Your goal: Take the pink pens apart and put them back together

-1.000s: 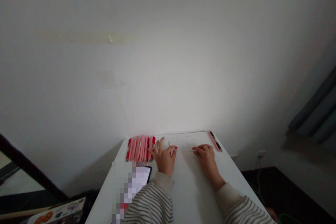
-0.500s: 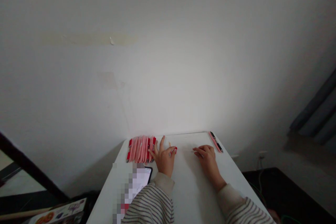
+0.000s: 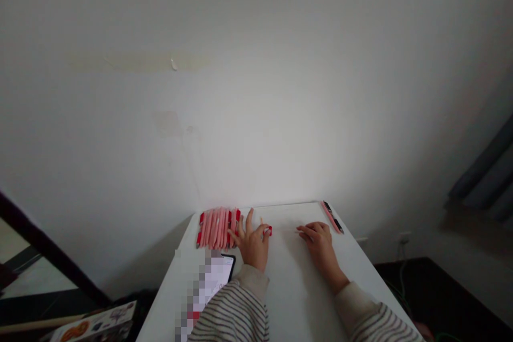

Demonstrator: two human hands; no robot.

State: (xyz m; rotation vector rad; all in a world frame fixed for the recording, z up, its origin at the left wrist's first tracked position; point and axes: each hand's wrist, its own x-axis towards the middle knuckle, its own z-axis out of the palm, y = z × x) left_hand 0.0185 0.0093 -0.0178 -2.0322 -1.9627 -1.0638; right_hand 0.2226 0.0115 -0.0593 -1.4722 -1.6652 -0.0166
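My left hand (image 3: 255, 246) pinches a small red piece (image 3: 270, 231) between thumb and forefinger, its other fingers spread. Those fingers reach beside a row of pink and red pens (image 3: 216, 228) at the table's back left. To the right, my right hand (image 3: 318, 238) has thumb and forefinger pressed together on a thin pale stick (image 3: 297, 232), too fine to make out fully. The two hands are apart, a short gap between them. Beyond the right hand, a pink and black pen (image 3: 332, 217) lies along the right edge.
A phone (image 3: 218, 278), partly blurred out, lies on the white table (image 3: 292, 299) left of my left forearm. The wall (image 3: 256, 91) rises directly behind the table. A printed box (image 3: 94, 326) stands low at the left, and a grey curtain (image 3: 487, 176) hangs far right.
The view has shifted slightly, so everything sits a little further right. Both hands keep nearly the same pose and pinch.
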